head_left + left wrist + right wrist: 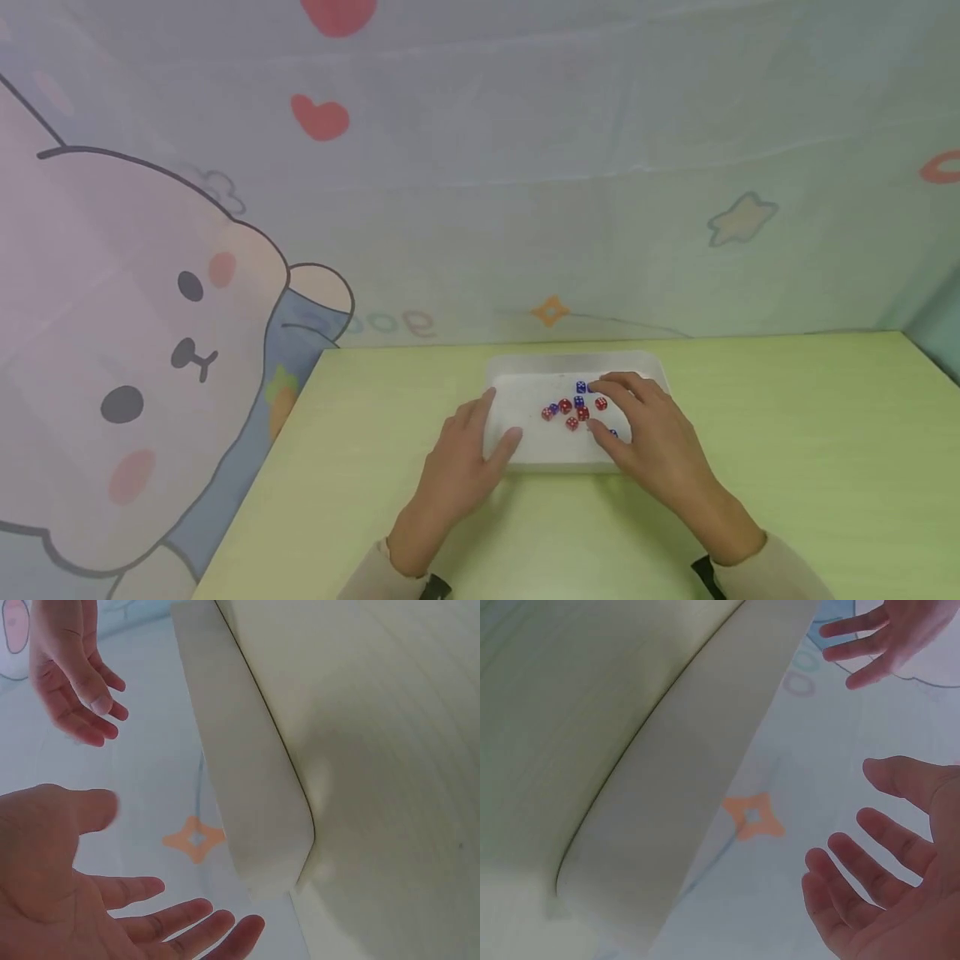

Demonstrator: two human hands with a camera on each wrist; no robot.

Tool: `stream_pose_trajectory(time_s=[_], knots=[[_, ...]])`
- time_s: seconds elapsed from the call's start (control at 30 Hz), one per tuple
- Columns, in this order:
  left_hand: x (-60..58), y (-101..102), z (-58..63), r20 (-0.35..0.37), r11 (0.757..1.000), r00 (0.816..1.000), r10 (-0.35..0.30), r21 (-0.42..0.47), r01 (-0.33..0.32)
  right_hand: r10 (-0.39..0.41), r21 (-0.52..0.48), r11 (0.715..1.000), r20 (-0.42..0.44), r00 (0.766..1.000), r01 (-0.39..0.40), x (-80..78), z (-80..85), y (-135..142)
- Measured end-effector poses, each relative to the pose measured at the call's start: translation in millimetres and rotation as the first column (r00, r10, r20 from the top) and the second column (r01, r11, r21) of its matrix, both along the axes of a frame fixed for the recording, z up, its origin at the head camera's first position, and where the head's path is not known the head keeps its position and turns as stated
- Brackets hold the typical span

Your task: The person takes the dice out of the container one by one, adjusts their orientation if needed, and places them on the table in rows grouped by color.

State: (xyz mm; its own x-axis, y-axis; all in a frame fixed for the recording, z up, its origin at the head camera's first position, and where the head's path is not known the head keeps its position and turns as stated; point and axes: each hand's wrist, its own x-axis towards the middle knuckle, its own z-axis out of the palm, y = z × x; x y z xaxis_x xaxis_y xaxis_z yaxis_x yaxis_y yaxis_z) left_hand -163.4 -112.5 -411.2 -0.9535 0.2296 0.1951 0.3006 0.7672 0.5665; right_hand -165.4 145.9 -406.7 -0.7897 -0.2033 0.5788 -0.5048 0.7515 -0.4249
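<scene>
A white tray (525, 450) stands on the table with several red dice (565, 406) and blue dice (579, 402) grouped toward its right half. My left hand (467, 454) is at the tray's left side, fingers spread, thumb pointing over the front left corner. Over the right part of the tray is my right hand (660, 442), its thumb and fingers apart and bent loosely above the dice. Both wrist views show the tray's outer wall (240, 757) but not the dice. Nothing shows in the palm of either hand. Some dice are partly hidden by the right hand.
The light green table (810, 433) extends to both sides of the tray. Behind it hangs a pale cloth backdrop (480, 233) printed with a cartoon animal, hearts and stars. The tray's raised rim (573, 362) runs along the back.
</scene>
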Motion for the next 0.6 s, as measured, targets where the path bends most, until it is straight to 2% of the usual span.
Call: stream_pose_trajectory(time_s=[0.2,0.6], knots=[[-3.3,-2.6,-4.6,-0.02,1.0,1.0,-0.01,-0.024,0.009,0.08,-0.121,0.99,0.1,0.992,-0.067,-2.8,2.9,-0.9],[-8.2,-5.2,-14.6,0.033,1.0,0.999,-0.005,-0.018,0.005,0.07,-0.14,0.989,0.191,0.979,-0.044,-20.1,-8.1,-3.2]])
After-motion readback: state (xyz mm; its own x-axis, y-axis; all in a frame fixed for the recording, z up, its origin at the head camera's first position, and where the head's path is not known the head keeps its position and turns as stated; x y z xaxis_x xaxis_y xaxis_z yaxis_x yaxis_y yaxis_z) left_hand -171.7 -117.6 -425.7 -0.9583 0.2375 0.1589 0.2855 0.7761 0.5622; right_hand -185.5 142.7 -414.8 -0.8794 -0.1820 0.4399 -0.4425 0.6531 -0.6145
